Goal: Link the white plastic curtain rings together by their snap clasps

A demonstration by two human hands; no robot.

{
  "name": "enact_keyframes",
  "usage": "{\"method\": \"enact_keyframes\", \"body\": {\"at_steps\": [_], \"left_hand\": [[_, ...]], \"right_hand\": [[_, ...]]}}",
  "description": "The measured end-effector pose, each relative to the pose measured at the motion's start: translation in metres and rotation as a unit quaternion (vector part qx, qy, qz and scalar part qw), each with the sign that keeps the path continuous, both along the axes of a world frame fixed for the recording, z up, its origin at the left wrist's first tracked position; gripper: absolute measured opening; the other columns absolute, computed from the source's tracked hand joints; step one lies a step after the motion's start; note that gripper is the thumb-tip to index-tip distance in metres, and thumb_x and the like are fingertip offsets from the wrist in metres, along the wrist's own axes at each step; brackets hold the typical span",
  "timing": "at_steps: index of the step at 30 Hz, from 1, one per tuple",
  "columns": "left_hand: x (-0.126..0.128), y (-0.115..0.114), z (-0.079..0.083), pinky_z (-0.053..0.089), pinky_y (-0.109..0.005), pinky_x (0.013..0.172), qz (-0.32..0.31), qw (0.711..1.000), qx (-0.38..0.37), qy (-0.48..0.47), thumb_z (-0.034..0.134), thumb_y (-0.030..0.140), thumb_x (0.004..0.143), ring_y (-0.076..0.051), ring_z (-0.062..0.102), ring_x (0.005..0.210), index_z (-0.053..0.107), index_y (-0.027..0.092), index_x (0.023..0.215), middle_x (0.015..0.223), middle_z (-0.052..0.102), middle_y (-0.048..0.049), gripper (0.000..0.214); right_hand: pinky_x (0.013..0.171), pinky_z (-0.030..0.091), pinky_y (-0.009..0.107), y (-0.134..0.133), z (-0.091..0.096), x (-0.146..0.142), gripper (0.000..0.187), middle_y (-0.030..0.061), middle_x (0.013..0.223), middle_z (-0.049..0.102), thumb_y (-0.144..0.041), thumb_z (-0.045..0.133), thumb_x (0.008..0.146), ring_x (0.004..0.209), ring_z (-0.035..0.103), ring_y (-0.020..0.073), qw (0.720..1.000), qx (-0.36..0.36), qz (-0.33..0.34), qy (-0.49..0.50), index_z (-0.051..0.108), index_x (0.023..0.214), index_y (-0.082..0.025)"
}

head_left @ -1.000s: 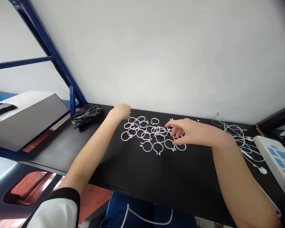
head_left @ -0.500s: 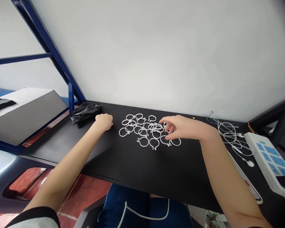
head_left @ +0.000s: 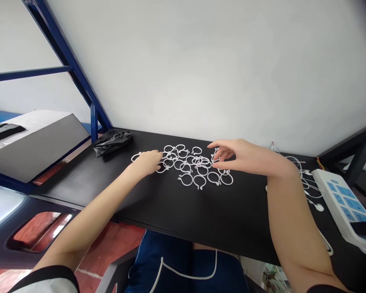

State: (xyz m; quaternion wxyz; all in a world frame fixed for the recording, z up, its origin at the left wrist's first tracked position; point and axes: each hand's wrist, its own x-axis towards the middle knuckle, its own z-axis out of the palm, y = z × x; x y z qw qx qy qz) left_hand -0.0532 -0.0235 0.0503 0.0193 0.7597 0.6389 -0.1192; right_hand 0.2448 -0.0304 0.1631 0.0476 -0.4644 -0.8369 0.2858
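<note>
Several white curtain rings (head_left: 186, 179) with small knobs at their gaps lie in a loose, overlapping pile on the black table (head_left: 171, 211). At the pile's left edge is my left hand (head_left: 149, 162), low over the rings, its thumb and fingers apart; its fingertips partly cover some rings. One separate ring (head_left: 135, 156) lies on the table just left of that hand, partly hidden by it. Over the pile's right side hovers my right hand (head_left: 236, 155), fingers loosely bent and spread, with nothing visible in them. Some rings beneath it are hidden.
A crumpled black plastic bag (head_left: 113, 143) lies at the back left. On the right are white earphones (head_left: 319, 207) with tangled cord, a white power strip (head_left: 338, 203) and a partly hidden flat device. A white wall (head_left: 183, 81) rises behind the table; blue metal frame bars (head_left: 79, 85) stand left.
My left hand has moved right, from beside the bag to the pile's left edge, and its fingers have opened. A ring now shows where it was. My right hand stays over the pile's right side.
</note>
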Motion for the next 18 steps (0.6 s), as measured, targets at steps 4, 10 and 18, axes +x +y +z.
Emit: {"method": "enact_keyframes", "body": {"at_steps": [4,10,18], "left_hand": [[0.000,0.000,-0.012,0.052,-0.040,0.085,-0.011,1.000,-0.005,-0.012,0.047,0.019,0.092,-0.031,0.066,0.103,0.063,0.012,0.103,0.114,0.065,-0.0167,0.021],[-0.010,-0.002,0.007,0.053,-0.029,0.076,-0.039,0.991,-0.107,-0.076,0.048,0.017,0.088,-0.021,0.069,0.087,0.065,0.014,0.086,0.095,0.072,-0.0094,0.016],[-0.014,0.014,0.029,0.053,-0.023,0.060,-0.069,0.907,-0.215,-0.355,0.054,0.029,0.086,-0.014,0.062,0.065,0.065,0.015,0.106,0.074,0.063,-0.0016,0.027]], "right_hand": [[0.075,0.056,0.034,-0.002,-0.003,-0.004,0.055,0.0070,0.108,0.073,-0.046,0.065,0.083,0.098,0.069,0.0242,1.000,0.007,0.001,0.016,0.056,0.132,-0.024],[0.064,0.055,0.028,0.002,-0.031,-0.004,0.050,0.0073,0.102,0.074,-0.040,0.068,0.081,0.091,0.070,0.0230,0.999,-0.030,0.013,0.014,0.060,0.128,-0.024],[0.070,0.056,0.030,0.003,-0.076,-0.013,0.039,0.0075,0.098,0.075,-0.037,0.069,0.082,0.087,0.071,0.0213,0.989,-0.095,0.036,0.108,0.065,0.117,-0.021]]}}
